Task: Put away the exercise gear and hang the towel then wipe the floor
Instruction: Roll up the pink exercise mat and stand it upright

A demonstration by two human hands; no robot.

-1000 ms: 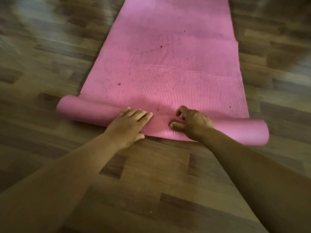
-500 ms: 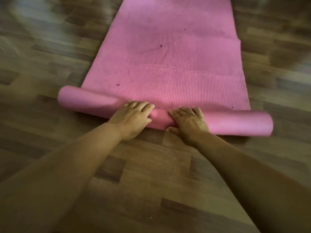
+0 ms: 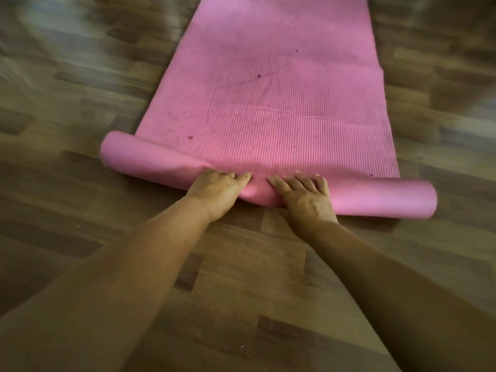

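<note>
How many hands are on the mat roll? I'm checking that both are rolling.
2: left hand and right hand, side by side at the middle of the pink mat's rolled end.

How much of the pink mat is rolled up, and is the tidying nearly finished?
Only a little is done: the near end of the pink mat is wound into a thin roll. Right now the left hand and the right hand press on that roll, side by side. Most of the mat lies flat on the wooden floor, so rolling has a long way to go. No towel or wiping cloth is in view.
</note>
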